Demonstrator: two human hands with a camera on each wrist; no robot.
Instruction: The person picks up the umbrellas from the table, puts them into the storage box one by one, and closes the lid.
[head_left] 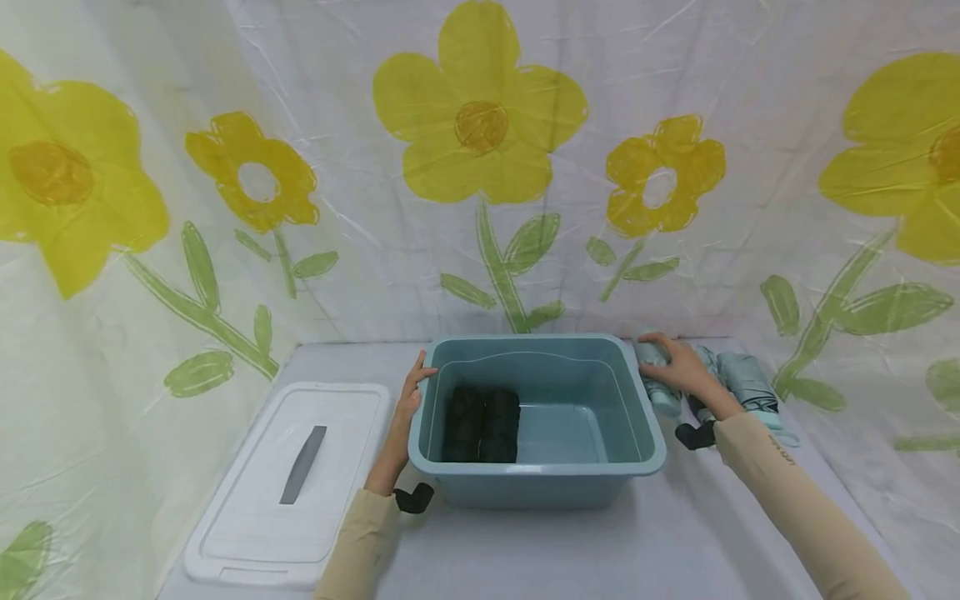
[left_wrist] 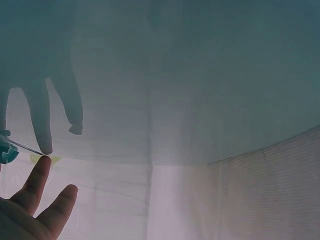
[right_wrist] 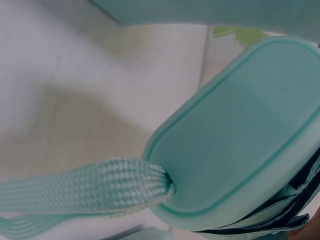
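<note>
Firmly, a right hand point(head_left: 684, 371) grips a folded umbrella point(head_left: 664, 400) by the tub

The pale green umbrella lies just beside the tub's point(head_left: 540, 470) right wall, the fingers and thumb curled over it. Seen close, it ends in a flat oval cap point(right_wrist: 235, 130) with a woven strap point(right_wrist: 90, 185) hanging from it. Across the tub, the left hand point(head_left: 411, 392) clutches nothing; its spread fingers touch the left rim. Inside the tub, two dark bundles point(head_left: 464, 429) lie side by side toward the left. Right of the held umbrella, more folded umbrellas point(head_left: 746, 383) rest on the table point(head_left: 517, 554). On the far left lies a white lid point(head_left: 247, 508) with a grey handle point(head_left: 303, 465). Yellow flowers point(head_left: 480, 125) cover the curtain point(head_left: 337, 167) behind.
</note>
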